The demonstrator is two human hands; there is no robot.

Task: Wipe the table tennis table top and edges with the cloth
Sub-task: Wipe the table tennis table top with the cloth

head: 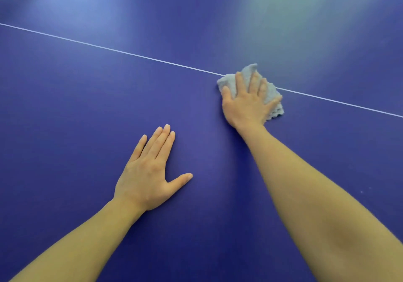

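1. The table (65, 107) fills the whole view: a deep blue top, seen from above and close.
2. A thin white line (109, 48) crosses the top on a slant, from the left edge of the view, high up, down to the right edge, about mid-height.
3. The cloth (248, 71) is pale grey-blue and crumpled. It lies on the top right of centre, directly on the line, and hides a short stretch of it.
4. The right hand (246, 105) lies palm down on the cloth and presses it to the table. Its fingers (239, 81) are straight and spread, not curled round the fabric.
5. Cloth shows past the fingertips on the far side, beside the thumb on the left and under the little finger on the right.
6. The left hand (146, 177) rests flat on the bare top, nearer the person and left of centre. Its fingers are straight and close together, its thumb (181, 178) is stretched out to the right, and it holds nothing.
7. The two hands are well apart, with bare blue surface between them. The left hand is clear of the cloth and on the near side of the line.
8. Both forearms are bare. The right forearm (316, 194) comes in from the lower right corner, the left forearm (76, 238) from the lower left.
9. Pale glare (76, 2) lies on the far part of the top, beyond the line.
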